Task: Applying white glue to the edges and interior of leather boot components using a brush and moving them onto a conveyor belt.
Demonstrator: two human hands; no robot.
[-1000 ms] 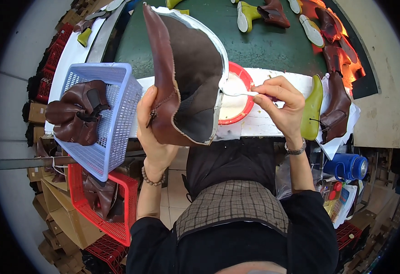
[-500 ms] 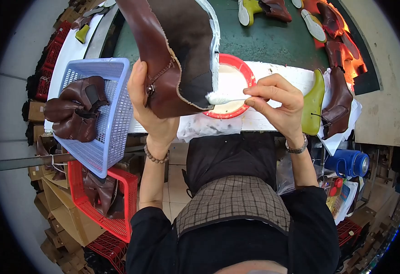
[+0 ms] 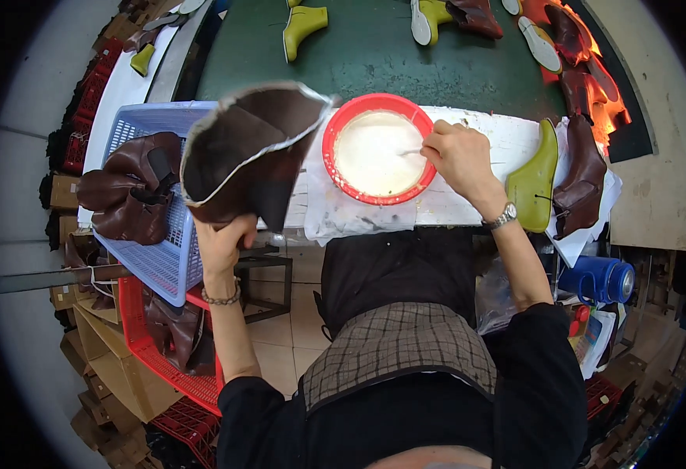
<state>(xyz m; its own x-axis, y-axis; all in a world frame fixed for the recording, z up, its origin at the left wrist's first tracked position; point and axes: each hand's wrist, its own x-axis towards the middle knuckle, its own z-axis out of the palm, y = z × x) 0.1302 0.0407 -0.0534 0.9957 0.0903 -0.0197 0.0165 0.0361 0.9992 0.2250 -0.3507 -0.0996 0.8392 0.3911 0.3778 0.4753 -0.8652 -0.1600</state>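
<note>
My left hand grips a brown leather boot upper from below, its dark lining facing up and a white band of glue along one edge. The upper is a little blurred and hangs partly over the blue basket. In my right hand a thin brush is pinched by its handle. Its tip is down in the creamy white glue, so its bristles are hidden. The glue fills a round red bowl on the white worktop, between my two hands.
Brown boot uppers lie in the blue basket at left, above a red crate. A lime boot last and a brown boot stand at right. More lasts and boots lie across the green table. A blue flask sits below right.
My left hand has swung the boot upper left and down, away from the bowl, tipping its lining upward. The brush has left the upper's edge, and its tip has gone into the glue.
</note>
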